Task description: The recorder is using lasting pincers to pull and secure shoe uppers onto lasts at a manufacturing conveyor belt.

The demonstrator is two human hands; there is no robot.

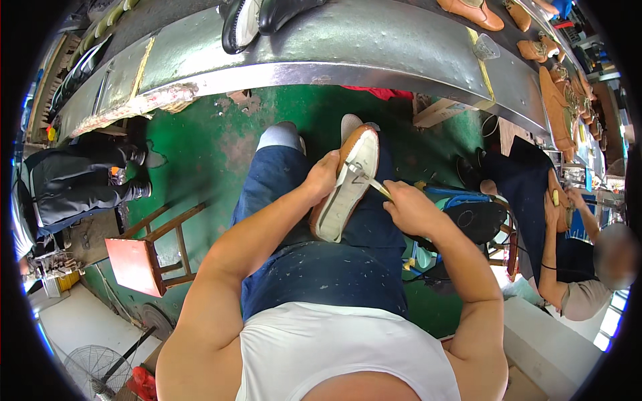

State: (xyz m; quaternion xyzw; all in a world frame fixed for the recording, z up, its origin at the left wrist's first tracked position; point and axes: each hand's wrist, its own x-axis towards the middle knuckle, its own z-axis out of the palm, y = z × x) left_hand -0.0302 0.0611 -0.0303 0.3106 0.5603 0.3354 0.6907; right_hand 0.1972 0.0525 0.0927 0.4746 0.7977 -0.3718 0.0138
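A brown shoe (346,200) lies across my lap with its pale, whitish underside facing up and its toe pointing away from me. My left hand (324,176) is closed around the shoe's left side, thumb near the upper edge. Closed on the light handle of a small hammer, my right hand (409,206) is just right of the shoe. The hammer's metal head (356,171) is over the middle of the underside; whether it touches cannot be made out. Dark marks show on the underside near it.
A metal-topped workbench (374,40) runs across the front, with black shoes (247,20) on it. Brown shoes (558,110) stand at right. Left is a wooden stool (144,264). A co-worker (575,267) sits at right; another person's legs (87,184) show at left.
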